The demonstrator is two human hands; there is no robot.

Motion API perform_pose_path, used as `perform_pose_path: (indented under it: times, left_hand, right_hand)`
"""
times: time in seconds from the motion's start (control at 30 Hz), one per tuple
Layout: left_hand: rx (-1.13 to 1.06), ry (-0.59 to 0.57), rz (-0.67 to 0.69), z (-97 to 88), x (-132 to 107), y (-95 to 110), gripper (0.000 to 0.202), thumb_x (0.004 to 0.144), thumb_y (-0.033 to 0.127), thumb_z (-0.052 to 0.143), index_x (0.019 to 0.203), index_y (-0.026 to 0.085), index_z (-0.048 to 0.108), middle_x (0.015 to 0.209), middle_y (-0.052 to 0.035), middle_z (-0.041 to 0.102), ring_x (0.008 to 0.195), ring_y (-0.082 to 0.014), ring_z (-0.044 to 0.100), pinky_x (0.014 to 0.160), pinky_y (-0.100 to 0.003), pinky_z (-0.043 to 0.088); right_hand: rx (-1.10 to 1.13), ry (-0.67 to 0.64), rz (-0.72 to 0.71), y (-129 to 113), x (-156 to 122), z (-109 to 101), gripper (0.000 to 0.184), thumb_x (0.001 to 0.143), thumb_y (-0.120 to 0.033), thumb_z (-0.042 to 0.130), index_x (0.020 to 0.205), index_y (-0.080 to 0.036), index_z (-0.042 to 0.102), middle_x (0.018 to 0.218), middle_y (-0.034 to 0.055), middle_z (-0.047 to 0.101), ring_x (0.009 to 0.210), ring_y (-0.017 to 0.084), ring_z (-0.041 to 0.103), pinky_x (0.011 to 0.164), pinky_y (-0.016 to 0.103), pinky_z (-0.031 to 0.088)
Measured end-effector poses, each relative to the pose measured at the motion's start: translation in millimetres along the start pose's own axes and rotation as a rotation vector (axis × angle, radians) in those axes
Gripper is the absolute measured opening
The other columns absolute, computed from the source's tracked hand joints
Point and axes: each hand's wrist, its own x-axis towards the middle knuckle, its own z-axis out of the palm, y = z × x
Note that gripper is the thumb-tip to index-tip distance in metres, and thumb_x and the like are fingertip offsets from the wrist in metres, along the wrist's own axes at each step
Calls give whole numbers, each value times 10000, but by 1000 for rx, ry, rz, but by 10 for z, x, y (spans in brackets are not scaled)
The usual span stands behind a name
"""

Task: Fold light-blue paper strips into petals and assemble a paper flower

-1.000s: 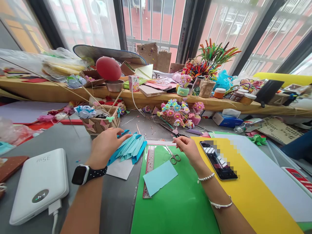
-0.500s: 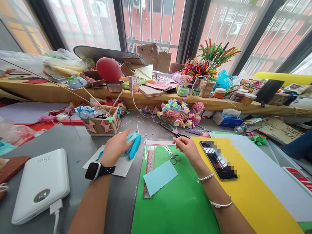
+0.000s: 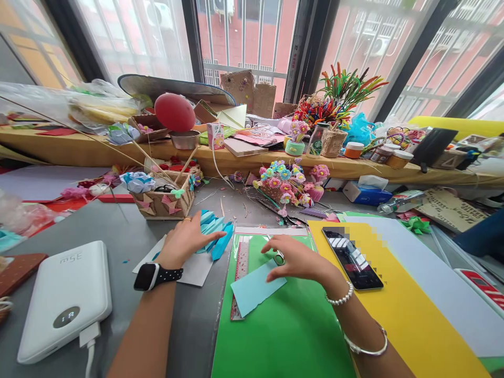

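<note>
My left hand [image 3: 189, 241] rests over a pile of folded blue paper pieces [image 3: 214, 224], its fingers spread and the thumb stretched to the right. Under that pile lies a sheet of white paper [image 3: 197, 274]. My right hand [image 3: 293, 258] hovers above a light blue paper rectangle [image 3: 255, 291], thumb and fingers apart with nothing between them. The rectangle lies across a clear ruler [image 3: 241, 257] on a green sheet [image 3: 287, 336]. The small scissors are hidden behind my right hand.
A phone [image 3: 352, 260] lies on yellow card [image 3: 397, 310] to the right. On the left is a white power bank [image 3: 66, 299] with a cable. A cardboard box [image 3: 163, 203] and crochet-like flowers [image 3: 281, 181] stand behind. A cluttered ledge [image 3: 252, 157] runs below the windows.
My right hand has come back from beyond the scissors, opened and moved over the blue rectangle. My left hand has spread its fingers and the thumb now points right.
</note>
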Motion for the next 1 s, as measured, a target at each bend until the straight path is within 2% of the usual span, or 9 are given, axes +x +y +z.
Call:
perform_pose_path:
  times: [0.07, 0.17, 0.33, 0.43, 0.6, 0.67, 0.83, 0.9, 1.0]
  left_hand:
    - [80, -21, 0, 7, -14, 48, 899, 545, 672, 461, 1245, 126, 317, 1175, -224, 468, 1084, -375, 418, 778, -401, 369]
    - [158, -28, 17, -14, -31, 103, 782, 597, 559, 499, 1234, 138, 329, 1154, -211, 477, 1074, -372, 420, 778, -429, 368]
    - [136, 35, 19, -67, -33, 103, 448, 727, 369, 402, 1114, 146, 443, 1076, -177, 531, 1007, -325, 481, 755, -385, 386]
    - [53, 87, 25, -101, -33, 84, 380, 758, 353, 370, 1057, 142, 473, 1065, -161, 545, 982, -299, 508, 734, -341, 395]
    - [-188, 258, -118, -157, -31, 66, 521, 754, 485, 356, 1136, 136, 416, 1061, -144, 568, 977, -293, 521, 729, -336, 405]
    - [-278, 360, -147, -177, -34, 74, 508, 757, 469, 363, 1134, 132, 419, 1011, -133, 594, 949, -270, 539, 751, -335, 405]
    - [-476, 516, -25, -171, -65, 253, 368, 767, 417, 373, 955, 153, 547, 995, -92, 592, 893, -207, 552, 781, -296, 409]
    - [-620, 411, 67, -113, -82, 402, 361, 757, 437, 389, 893, 154, 569, 924, -66, 612, 846, -189, 561, 760, -286, 419]
    - [-883, -25, 266, 33, -112, 630, 390, 742, 469, 410, 904, 150, 566, 934, -58, 619, 880, -178, 553, 742, -267, 431]
  right_hand:
    - [-88, -64, -19, -67, -15, 34, 598, 499, -341, 744, 1035, -179, 533, 997, 87, 520, 926, 235, 469, 764, 332, 399]
    - [-147, -97, -21, -122, -17, 73, 628, 499, -320, 748, 1063, -186, 508, 1014, 90, 486, 941, 236, 443, 763, 330, 398]
    - [-146, -112, 0, -97, -2, 98, 519, 513, -311, 740, 967, -170, 531, 920, 71, 528, 876, 222, 462, 701, 303, 400]
    - [-140, -80, 18, -66, 22, 102, 339, 560, -271, 715, 848, -171, 564, 847, 55, 566, 775, 195, 496, 628, 269, 386]
    - [-137, 145, 60, -35, 71, 48, 68, 716, -221, 577, 758, -168, 588, 778, 51, 595, 725, 182, 520, 627, 272, 375]
    - [-107, 240, 72, -12, 88, 26, 106, 764, -208, 510, 780, -157, 602, 784, 66, 603, 738, 187, 525, 653, 291, 386]
    - [24, 499, -23, 79, 132, 55, 331, 753, -62, 408, 932, -230, 630, 962, 56, 591, 913, 192, 497, 820, 354, 371]
    - [39, 577, -67, 105, 145, 85, 432, 704, -8, 389, 942, -270, 637, 1111, 38, 529, 1034, 201, 436, 906, 391, 315]
    - [84, 625, -95, 119, 151, 125, 482, 674, 6, 380, 934, -304, 643, 1256, -7, 410, 1131, 210, 355, 958, 413, 267]
